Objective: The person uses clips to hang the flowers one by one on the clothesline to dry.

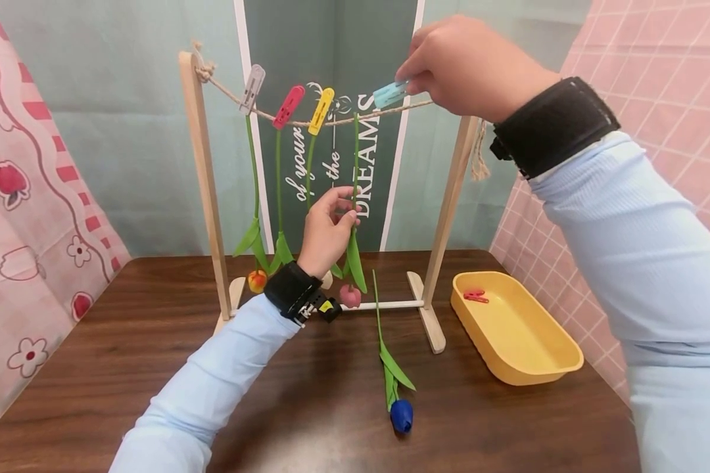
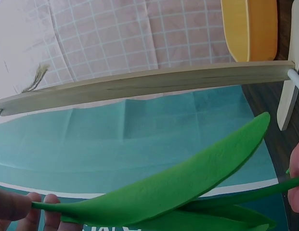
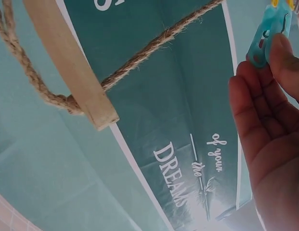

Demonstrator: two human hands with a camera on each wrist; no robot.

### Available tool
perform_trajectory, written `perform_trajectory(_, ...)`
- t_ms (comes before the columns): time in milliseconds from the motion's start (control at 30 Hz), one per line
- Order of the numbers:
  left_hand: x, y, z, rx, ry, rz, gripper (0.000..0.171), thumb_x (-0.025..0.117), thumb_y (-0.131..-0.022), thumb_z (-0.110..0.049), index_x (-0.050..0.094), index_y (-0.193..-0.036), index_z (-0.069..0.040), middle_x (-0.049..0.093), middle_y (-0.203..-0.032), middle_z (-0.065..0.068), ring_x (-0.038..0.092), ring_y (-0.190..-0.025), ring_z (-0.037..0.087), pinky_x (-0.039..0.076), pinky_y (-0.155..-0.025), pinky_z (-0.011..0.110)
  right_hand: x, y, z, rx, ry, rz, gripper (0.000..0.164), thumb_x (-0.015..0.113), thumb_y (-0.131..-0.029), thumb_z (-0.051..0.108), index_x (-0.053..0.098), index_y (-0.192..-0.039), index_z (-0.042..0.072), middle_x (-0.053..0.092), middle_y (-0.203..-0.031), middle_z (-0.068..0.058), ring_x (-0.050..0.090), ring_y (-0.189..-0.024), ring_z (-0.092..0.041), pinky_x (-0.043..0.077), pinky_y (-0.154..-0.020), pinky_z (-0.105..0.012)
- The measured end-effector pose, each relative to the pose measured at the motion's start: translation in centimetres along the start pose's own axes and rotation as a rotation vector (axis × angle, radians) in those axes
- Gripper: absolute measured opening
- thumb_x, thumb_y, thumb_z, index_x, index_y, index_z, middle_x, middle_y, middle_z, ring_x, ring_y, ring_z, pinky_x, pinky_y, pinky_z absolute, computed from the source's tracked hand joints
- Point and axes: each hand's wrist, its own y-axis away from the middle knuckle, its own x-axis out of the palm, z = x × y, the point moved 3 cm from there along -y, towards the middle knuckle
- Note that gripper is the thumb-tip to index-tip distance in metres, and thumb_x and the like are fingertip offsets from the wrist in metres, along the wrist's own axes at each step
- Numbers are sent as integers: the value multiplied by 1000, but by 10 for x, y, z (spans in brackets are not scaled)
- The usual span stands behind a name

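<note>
My left hand (image 1: 329, 226) pinches the green stem of a pink artificial tulip (image 1: 350, 295), which hangs head down with its stem end up at the rope (image 1: 405, 107). In the left wrist view its long leaf (image 2: 188, 178) spreads from the fingers. Up at the right, my right hand (image 1: 458, 66) pinches a light blue clothespin (image 1: 390, 94) just above the rope. Three tulips hang along the rope to the left, under a clear clothespin (image 1: 252, 89), a red clothespin (image 1: 288, 107) and a yellow clothespin (image 1: 321, 112). The left hand partly hides their lower parts.
A wooden frame (image 1: 204, 184) holds the rope between two posts. On the table (image 1: 124, 368) lies a blue tulip (image 1: 401, 415), its stem pointing toward the frame. To the right stands a yellow basin (image 1: 523, 328) with red clothespins (image 1: 476, 296) inside.
</note>
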Motion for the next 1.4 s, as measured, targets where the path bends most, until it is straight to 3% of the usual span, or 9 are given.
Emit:
perform_trajectory(467, 1, -4, 3, 5, -26, -3, 31, 54, -95, 7, 60, -124, -2, 63, -96, 12, 64, -77, 23, 55, -69, 32, 4, -23, -4, 0, 25, 104, 16, 57, -94, -2, 70, -100, -9, 60, -92, -21, 53, -85, -36, 46, -82, -50)
perform_trajectory(867, 3, -6, 6, 14, -19, -5, 32, 54, -95, 8, 60, -125, -2, 64, -97, 13, 64, -78, 24, 55, -69, 33, 11, -39, -1, 22, 9, 164, 16, 58, -93, -3, 71, -101, -8, 65, -102, -23, 55, -95, -37, 47, -89, -51)
perform_trajectory(1400, 5, -7, 5, -17, -14, -10, 32, 54, -95, 7, 60, -125, -4, 63, -97, 12, 64, -79, 24, 54, -69, 32, 18, -48, 11, -8, 36, 224, 15, 57, -89, -8, 71, -90, -6, 66, -92, -20, 55, -84, -33, 49, -75, -47)
